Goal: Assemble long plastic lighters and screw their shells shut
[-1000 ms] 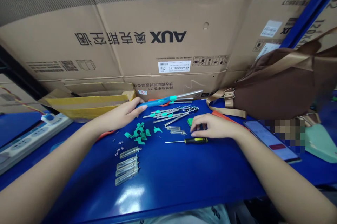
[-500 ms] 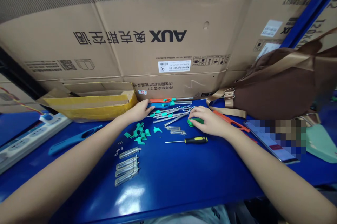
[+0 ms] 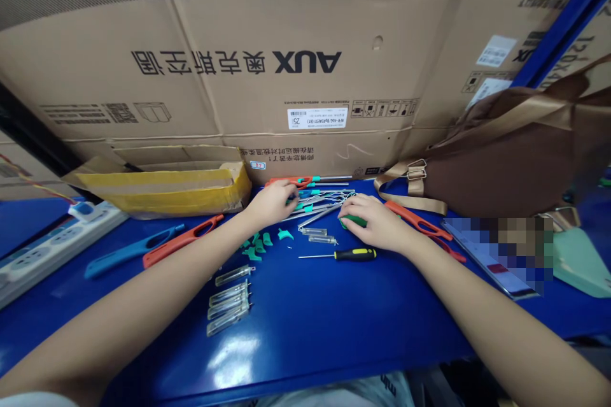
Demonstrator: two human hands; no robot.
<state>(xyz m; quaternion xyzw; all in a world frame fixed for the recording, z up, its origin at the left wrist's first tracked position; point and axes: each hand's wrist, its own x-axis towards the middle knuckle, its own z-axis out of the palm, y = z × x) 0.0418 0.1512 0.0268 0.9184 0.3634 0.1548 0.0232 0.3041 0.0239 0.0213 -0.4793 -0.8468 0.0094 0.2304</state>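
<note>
My left hand [image 3: 273, 203] is over the left end of a pile of thin metal lighter tubes [image 3: 329, 208] with teal pieces and white wires. Its fingers are curled down and whatever they pinch is hidden. Just behind it lies an orange-red stick lighter [image 3: 286, 181]. My right hand [image 3: 370, 219] curls round a green plastic lighter casing [image 3: 354, 221], mostly covered by the palm, at the pile's right end. Two clear fuel tanks [image 3: 321, 239] rest between the hands, and a black-and-yellow screwdriver [image 3: 356, 255] lies in front of them.
Teal triggers [image 3: 258, 244] and a row of clear tanks [image 3: 229, 305] lie front left. Blue [image 3: 133, 253] and red [image 3: 181, 241] casings are beside my left forearm. A yellow-taped carton [image 3: 167, 187], power strip [image 3: 57, 248], red casings [image 3: 420, 222], phone [image 3: 491, 260] and brown bag [image 3: 501, 158] surround the area.
My left hand has moved right, from the blue lighter's handle onto the tube pile, and its forearm now uncovers a red casing at left. My right hand stays almost still on the green casing.
</note>
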